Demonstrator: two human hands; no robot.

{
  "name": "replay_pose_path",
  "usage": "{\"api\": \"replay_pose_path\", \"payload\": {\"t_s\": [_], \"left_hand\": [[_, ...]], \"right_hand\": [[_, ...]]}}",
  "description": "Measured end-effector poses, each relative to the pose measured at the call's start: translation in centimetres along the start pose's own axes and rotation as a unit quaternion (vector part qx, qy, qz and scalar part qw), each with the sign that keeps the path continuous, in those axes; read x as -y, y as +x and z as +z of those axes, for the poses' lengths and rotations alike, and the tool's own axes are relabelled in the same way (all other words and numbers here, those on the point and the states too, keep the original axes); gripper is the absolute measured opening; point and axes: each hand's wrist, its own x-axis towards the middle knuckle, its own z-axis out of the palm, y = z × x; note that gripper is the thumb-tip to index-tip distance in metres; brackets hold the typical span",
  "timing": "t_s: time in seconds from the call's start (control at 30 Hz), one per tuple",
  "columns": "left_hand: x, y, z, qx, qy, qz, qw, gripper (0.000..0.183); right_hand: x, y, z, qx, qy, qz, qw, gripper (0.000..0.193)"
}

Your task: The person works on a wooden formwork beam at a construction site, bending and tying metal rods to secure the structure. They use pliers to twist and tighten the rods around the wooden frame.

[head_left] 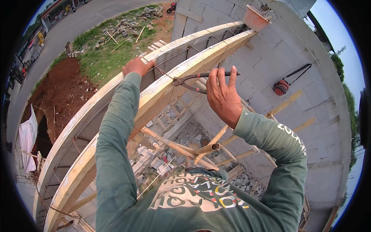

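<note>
My right hand (225, 94) is closed round the handles of a pair of pincers (189, 80), several fingers raised along the upper handle. The pincers' jaws are at the inner face of the near formwork board (156, 92), close to a tie wire (164, 73) that crosses to the far side. Over the top edge of the far formwork board (101, 98) my left hand (138, 66) is bent, its fingertips partly hidden. Both boards curve, and between them runs a narrow channel with steel reinforcing bars (189, 50).
An orange bucket (256, 18) sits where the boards meet the grey block wall (297, 50). A red and black bag (281, 87) hangs on that wall. Bamboo poles (206, 149) cross below me above rubble (158, 162). Beyond the far board are grass and a soil mound (63, 87).
</note>
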Motion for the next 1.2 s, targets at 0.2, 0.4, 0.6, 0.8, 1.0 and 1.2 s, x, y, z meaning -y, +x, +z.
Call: {"api": "replay_pose_path", "payload": {"t_s": [0.2, 0.4, 0.6, 0.8, 1.0, 1.2], "left_hand": [[0.1, 0.0, 0.1, 0.012, -0.004, -0.016, 1.000, 0.087], [0.1, -0.1, 0.2, -0.014, 0.000, 0.006, 1.000, 0.088], [0.1, -0.5, 0.0, -0.003, 0.002, 0.002, 1.000, 0.088], [-0.4, -0.5, -0.8, 0.049, -0.007, -0.029, 0.998, 0.085], [-0.3, -1.1, -0.7, 0.015, -0.013, -0.017, 1.000, 0.084], [-0.3, -1.1, -0.7, 0.015, -0.018, -0.012, 1.000, 0.085]], "right_hand": [[-2.8, 1.7, 2.3, -0.064, 0.072, -0.051, 0.994, 0.030], [-5.6, 5.9, 4.8, -0.091, 0.111, -0.090, 0.986, 0.020], [-8.0, 10.2, 7.3, -0.116, 0.134, -0.170, 0.969, 0.015], [-8.6, 12.3, 7.3, -0.082, 0.158, -0.196, 0.964, 0.016], [-8.6, 7.1, 4.3, 0.167, 0.303, -0.208, 0.915, 0.029], [-5.6, 3.1, 6.5, 0.542, 0.797, 0.019, 0.264, 0.051]]}}
